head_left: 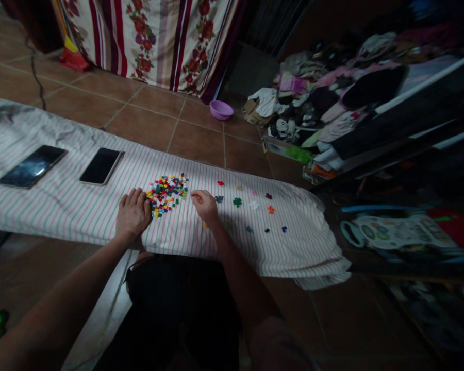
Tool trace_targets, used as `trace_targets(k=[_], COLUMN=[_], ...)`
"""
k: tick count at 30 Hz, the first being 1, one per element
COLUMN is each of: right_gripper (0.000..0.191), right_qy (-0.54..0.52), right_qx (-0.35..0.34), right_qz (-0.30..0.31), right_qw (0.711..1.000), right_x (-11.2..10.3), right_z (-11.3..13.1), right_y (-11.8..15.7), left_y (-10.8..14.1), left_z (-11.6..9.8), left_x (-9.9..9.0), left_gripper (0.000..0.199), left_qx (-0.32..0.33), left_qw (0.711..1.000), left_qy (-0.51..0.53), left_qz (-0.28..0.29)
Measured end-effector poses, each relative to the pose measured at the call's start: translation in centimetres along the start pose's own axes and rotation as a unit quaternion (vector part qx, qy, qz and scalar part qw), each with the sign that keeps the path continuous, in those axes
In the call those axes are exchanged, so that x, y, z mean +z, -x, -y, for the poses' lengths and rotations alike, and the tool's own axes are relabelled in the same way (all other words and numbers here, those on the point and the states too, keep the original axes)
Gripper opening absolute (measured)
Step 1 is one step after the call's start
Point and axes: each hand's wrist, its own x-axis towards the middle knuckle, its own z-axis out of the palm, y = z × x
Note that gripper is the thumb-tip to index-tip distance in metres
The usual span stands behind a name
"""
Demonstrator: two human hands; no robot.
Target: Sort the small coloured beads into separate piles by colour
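Note:
A mixed pile of tiny multicoloured pieces (166, 195), too small to name for sure, lies on the striped cloth (170, 237). My left hand (133, 214) rests flat at the pile's left edge, fingers stretched out. Just right of the pile is my right hand (205, 205), thumb and fingertips pinched together; whatever they hold is too small to make out. Beyond it, small single-colour groups sit in rough rows, among them red pieces (220, 183), green pieces (237, 202), orange pieces (270, 209) and blue pieces (284, 230). My right wrist partly covers some yellow pieces (204, 224).
Two dark-screened devices, a tablet-like one (33, 166) and a phone (101, 166), lie on the cloth to the left. A purple basin (221, 110) stands on the tiled floor near a floral curtain (150, 41). Heaped clothes (313, 98) fill the right background.

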Motion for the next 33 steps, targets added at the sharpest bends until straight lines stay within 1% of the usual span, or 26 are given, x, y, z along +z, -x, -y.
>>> trace_targets(k=[6,9,11,15,20,24,29,33], right_gripper=[0.024,0.026,0.026,0.026,0.028,0.029,0.036,0.042], right_qy=[0.073,0.101,0.114,0.133,0.173,0.177,0.160,0.144], right_qx=[0.051,0.080,0.092,0.102,0.117,0.094,0.067,0.059], right_qz=[-0.079,-0.109,-0.119,-0.117,-0.091,-0.088,-0.081,-0.095], right_qw=[0.993,0.986,0.982,0.979,0.974,0.976,0.982,0.983], right_x=[-3.8,-5.1,-5.6,-5.8,-5.7,-5.5,-5.2,-5.2], right_z=[-3.8,-5.5,-6.4,-7.7,-8.4,-8.8,-9.2,-9.7], right_y=[0.1,0.0,-0.2,-0.6,-0.9,-0.9,-0.8,-0.8], left_y=[0.0,0.0,0.0,0.0,0.0,0.0,0.0,-0.1], left_z=[0.1,0.2,0.2,0.3,0.4,0.5,0.6,0.5], left_x=[0.2,0.3,0.3,0.3,0.5,0.7,0.6,0.5], left_gripper=[0.051,0.049,0.048,0.050,0.048,0.047,0.046,0.044], left_qx=[0.011,0.008,0.010,0.015,0.016,0.018,0.012,0.006], left_qw=[1.000,1.000,1.000,1.000,0.999,0.999,1.000,0.999], left_qy=[0.000,0.001,0.001,-0.015,-0.020,-0.018,-0.007,0.010], left_qz=[-0.010,-0.014,-0.016,-0.013,-0.024,-0.025,-0.027,-0.031])
